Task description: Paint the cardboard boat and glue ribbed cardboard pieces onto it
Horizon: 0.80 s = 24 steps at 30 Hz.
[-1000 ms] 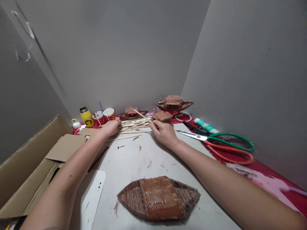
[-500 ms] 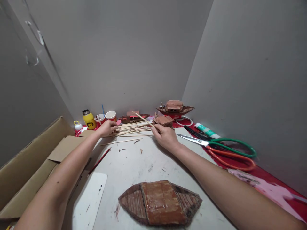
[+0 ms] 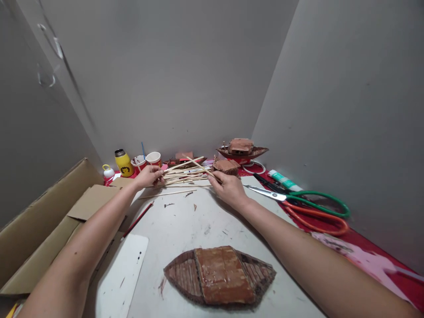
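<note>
My left hand is closed on one end of a thin wooden stick, which slants up to the right. In my right hand the fingers pinch another wooden stick, pointing up to the left, and the two sticks cross in view. Below and between the hands lies a loose pile of similar sticks. A small model boat with a brown roof is just behind my right hand. Nearest me, a larger model boat with a glossy brown cover rests on the white board.
Large scissors with green and orange handles lie at right by a glue tube. Paper cups and a yellow bottle stand at the back left. Cardboard flanks the left; a pencil lies nearby. Another boat sits behind.
My left hand has lifted a stick up from the pile, its far end now raised beside the right hand's stick. The right hand has stayed nearly still.
</note>
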Available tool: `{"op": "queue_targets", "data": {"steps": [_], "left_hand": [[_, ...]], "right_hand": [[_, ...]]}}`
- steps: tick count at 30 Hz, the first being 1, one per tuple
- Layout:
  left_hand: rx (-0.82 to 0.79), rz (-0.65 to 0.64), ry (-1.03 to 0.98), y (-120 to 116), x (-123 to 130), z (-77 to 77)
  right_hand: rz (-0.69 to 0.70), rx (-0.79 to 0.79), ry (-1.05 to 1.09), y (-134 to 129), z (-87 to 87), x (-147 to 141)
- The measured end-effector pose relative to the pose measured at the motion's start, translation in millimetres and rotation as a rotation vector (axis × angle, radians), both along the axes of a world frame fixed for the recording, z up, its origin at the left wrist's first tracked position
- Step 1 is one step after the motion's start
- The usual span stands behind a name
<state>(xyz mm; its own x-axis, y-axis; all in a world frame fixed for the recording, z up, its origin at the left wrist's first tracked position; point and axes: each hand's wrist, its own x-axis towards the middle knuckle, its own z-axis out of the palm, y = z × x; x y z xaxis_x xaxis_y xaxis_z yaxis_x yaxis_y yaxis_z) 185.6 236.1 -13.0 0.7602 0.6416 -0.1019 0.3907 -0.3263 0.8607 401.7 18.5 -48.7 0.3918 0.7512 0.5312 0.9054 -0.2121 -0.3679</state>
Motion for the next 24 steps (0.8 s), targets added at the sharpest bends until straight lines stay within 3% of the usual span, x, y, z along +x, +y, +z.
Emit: {"op": "queue_targets", "data": {"steps": [8, 14, 19, 24], "left_hand": [[-0.030, 0.061, -0.113, 0, -8, 18.8], [-0.029, 0.049, -0.128, -4, -10, 17.5], [0.012, 0.031, -0.131, -9, -9, 21.0], [0.099, -0.035, -0.122, -27, -8, 22.2]], "right_hand": [[0.154, -0.168, -0.068, 1, -0.6, -2], [0.252, -0.132, -0.002, 4, -8.2, -2], [0.283, -0.010, 0.215, 7, -9.7, -5], [0.303, 0.073, 0.623, 13, -6.1, -9]]}}
